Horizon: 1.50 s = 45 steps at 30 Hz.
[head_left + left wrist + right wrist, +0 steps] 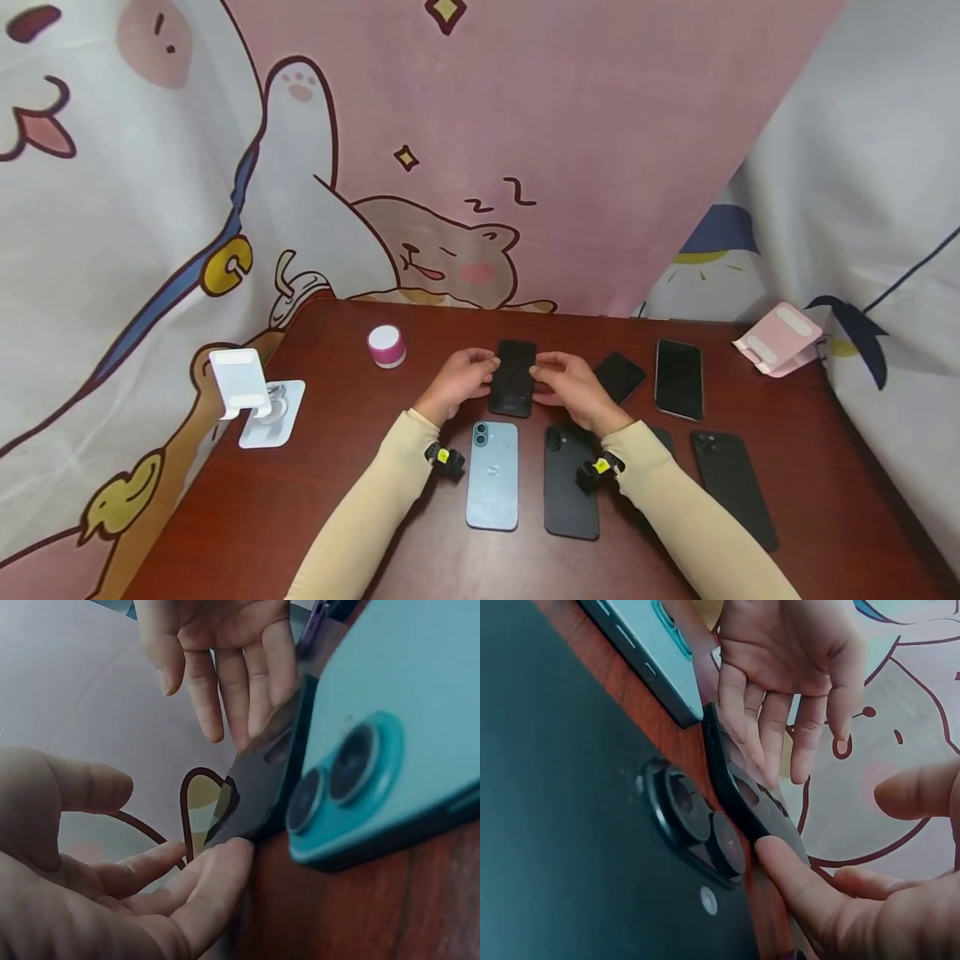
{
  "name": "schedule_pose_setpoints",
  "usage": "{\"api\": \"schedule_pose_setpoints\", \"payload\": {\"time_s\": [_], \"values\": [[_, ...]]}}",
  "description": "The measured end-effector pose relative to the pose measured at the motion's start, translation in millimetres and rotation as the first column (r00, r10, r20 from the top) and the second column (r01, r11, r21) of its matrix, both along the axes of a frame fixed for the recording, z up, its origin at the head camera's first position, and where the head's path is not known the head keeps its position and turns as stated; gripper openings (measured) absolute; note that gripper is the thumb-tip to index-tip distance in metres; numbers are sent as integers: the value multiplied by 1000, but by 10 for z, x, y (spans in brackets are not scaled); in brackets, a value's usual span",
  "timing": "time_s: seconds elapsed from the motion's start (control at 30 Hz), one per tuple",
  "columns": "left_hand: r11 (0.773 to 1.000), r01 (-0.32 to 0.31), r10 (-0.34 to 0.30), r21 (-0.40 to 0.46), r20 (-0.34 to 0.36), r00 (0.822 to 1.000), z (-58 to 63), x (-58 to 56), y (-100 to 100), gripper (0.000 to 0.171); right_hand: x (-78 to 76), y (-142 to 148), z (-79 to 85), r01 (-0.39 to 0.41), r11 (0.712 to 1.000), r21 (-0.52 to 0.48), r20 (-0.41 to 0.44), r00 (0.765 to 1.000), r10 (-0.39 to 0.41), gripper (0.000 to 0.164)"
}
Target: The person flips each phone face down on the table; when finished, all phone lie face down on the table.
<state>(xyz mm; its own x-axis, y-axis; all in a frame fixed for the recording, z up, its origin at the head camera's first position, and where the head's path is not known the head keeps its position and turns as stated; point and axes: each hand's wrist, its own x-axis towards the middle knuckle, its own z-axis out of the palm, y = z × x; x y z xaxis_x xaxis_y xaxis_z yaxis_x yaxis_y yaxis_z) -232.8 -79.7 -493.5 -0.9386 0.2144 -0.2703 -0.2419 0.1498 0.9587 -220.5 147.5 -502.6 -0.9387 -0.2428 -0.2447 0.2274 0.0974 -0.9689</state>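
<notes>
A black phone (513,379) lies between the two hands, its glossy upper face mirroring the printed wall cloth. My left hand (463,379) is at its left side, fingertips right at the edge. From the other side my right hand (573,383) meets the opposite edge with its fingers. Both wrist views show thumbs raised apart from the fingers, with neither hand curled round the phone (259,780). Nearer me, a light blue phone (492,487) and a dark phone (570,492) lie with their camera lenses up.
On the right are a dark phone (619,377), a silver-edged phone (678,379), a black phone (733,483) and a pink stand (780,337). A white stand (243,383) and a pink-and-white round container (387,347) stand on the left. Printed cloth (600,150) borders the table.
</notes>
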Motion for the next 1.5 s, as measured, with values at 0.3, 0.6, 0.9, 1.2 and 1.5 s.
{"api": "schedule_pose_setpoints", "payload": {"time_s": [0.3, 0.6, 0.9, 1.2, 1.5], "values": [[999, -25, 24, 43, 26, 999, -24, -10, -35, 41, -8, -10, 0, 7, 1000, -17, 1, 1000, -7, 60], [997, -17, 12, 77, 64, 998, 8, -52, -62, 44, -18, -59, 0, 13, 1000, 16, -43, 999, -13, 59], [987, 18, -24, 161, 39, 999, -70, -95, -65, 38, -22, -150, 9, 7, 999, 33, -49, 999, -6, 59], [958, 33, -47, 286, 40, 998, -125, -117, -8, 39, -82, -170, 19, -3, 1000, -9, -2, 1000, 3, 64], [965, 162, -176, 208, 53, 983, -96, -52, 72, 49, -99, -160, 15, -21, 997, -74, 36, 999, 24, 59]]}}
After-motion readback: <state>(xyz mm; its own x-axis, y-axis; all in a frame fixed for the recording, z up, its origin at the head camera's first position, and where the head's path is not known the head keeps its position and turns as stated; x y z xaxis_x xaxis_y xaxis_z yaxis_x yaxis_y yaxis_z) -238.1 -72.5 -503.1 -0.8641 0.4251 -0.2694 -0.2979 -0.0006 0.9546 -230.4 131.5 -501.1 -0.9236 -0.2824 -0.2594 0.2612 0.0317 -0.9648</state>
